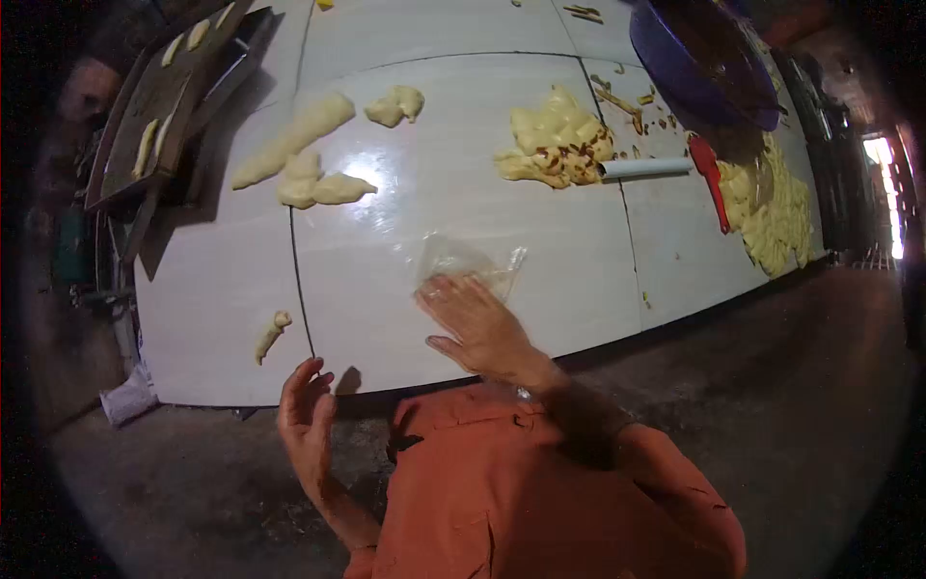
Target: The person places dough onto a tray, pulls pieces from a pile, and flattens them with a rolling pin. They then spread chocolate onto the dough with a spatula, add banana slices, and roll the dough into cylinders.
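Note:
My right hand (479,331) lies flat, fingers stretched out, on a clear plastic sheet (463,259) on the white tiled table. Whether anything lies under that sheet I cannot make out. At the table's front edge my left hand (307,415) holds nothing; its fingers are bent and apart from the thumb. A small twisted piece of dough (273,338) rests just beyond it. Farther back are a long strip of dough (294,140), a lumpy piece of dough (323,186) and a smaller dough lump (395,105).
A yellow dough mass with brown bits (555,145) sits to the right, beside a pale tube (648,168) and a red-handled tool (710,181). More yellow dough (779,217) spreads at the right edge, below a purple basin (699,63). Trays with dough strips (145,147) stand at left.

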`<state>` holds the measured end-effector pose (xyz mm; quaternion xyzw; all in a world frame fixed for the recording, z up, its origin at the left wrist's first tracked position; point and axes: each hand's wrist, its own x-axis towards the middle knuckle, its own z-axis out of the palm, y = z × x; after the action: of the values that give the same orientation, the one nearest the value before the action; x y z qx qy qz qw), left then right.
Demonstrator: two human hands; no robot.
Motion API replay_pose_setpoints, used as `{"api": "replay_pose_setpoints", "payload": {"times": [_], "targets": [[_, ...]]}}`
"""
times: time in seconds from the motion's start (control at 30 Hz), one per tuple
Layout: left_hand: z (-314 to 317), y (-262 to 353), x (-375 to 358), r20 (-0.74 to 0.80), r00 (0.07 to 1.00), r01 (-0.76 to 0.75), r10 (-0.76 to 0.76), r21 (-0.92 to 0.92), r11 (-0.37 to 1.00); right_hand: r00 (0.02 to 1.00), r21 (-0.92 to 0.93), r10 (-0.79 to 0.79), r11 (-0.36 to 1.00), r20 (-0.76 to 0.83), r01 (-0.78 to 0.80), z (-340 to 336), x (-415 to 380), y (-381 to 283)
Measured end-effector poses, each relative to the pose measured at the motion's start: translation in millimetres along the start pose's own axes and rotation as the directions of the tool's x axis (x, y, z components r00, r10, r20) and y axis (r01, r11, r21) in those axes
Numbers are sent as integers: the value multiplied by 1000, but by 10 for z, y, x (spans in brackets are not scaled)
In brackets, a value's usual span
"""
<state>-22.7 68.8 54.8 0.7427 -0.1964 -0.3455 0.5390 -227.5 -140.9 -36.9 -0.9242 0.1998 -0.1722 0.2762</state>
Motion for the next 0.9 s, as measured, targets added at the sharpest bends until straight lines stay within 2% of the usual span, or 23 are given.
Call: {"api": "replay_pose_setpoints", "payload": {"times": [0.03,0.07,0.1,0.13,0.17,0.2,0.23,0.3,0.33,0.37,0.4,0.43,0.5,0.53,0.6,0.63,0.67,0.7,0.73,0.8,0.83,0.87,0.9], "targets": [[-22,-23,-53,29,999,-25,25,1,1000,997,227,-78,971,15,73,94,134,-93],[-79,-80,-93,29,997,67,-67,18,998,985,376,28,922,171,-92,128,228,-186],[-90,-97,-166,-29,997,65,-65,10,998,931,485,90,833,353,-264,109,353,-333],[-60,-86,-235,-21,999,-45,46,36,998,927,506,22,833,375,-224,128,449,-457],[-19,-77,-330,-30,988,-149,151,72,986,941,650,37,715,335,-259,147,533,-584],[-34,-102,-401,-57,987,-151,152,30,988,947,775,53,562,315,-290,231,639,-770],[-17,-148,-442,-90,984,-156,154,-13,988,950,790,72,538,305,-295,326,708,-944],[6,-222,-474,-135,984,-121,121,6,993,899,832,29,365,438,-417,593,805,-1230],[34,-240,-480,-233,972,-25,7,-74,997,883,834,-61,364,465,-414,701,872,-1367],[53,-263,-462,-303,947,55,-106,-173,983,818,815,-64,158,571,-557,782,939,-1474],[39,-337,-501,-386,918,-31,-95,-309,950,729,729,-77,-40,680,-684,846,952,-1584],[-13,-702,-458,-548,837,-175,0,-267,948,706,711,-125,-11,697,-704,925,957,-1712],[-272,-960,-488,-591,778,-166,-212,-519,838,660,693,-256,56,706,-719,1058,997,-1901],[-383,-1172,-481,-619,753,-186,-223,-526,830,644,701,-278,308,713,-643,1166,1001,-1975],[-635,-1526,-453,-761,615,-189,-204,-394,899,618,714,-444,637,649,-291,1428,984,-2061],[-794,-1576,-444,-772,598,-198,-214,-401,894,591,665,-493,740,639,-101,1467,969,-2128],[-979,-1617,-418,-776,566,-62,-280,-379,923,630,643,-540,761,558,82,1492,934,-2152],[-1166,-1647,-366,-778,528,77,-340,-355,932,619,642,-546,762,564,88,1463,968,-2168],[-1344,-1840,-256,-781,521,74,-346,-362,929,587,676,-539,736,604,-20,1359,1048,-2178],[-1678,-2376,61,-904,414,-332,-109,-261,906,542,678,-494,705,680,-207,1154,1246,-2170],[-1843,-2395,209,-902,417,-334,-111,-266,904,553,639,-406,695,728,-330,1057,1289,-2119],[-2010,-2409,375,-926,370,-99,-72,-117,988,586,627,-360,698,726,-347,983,1361,-2062],[-2149,-2420,541,-941,338,149,-17,36,988,618,615,-312,700,721,-364,899,1438,-2000]]}}
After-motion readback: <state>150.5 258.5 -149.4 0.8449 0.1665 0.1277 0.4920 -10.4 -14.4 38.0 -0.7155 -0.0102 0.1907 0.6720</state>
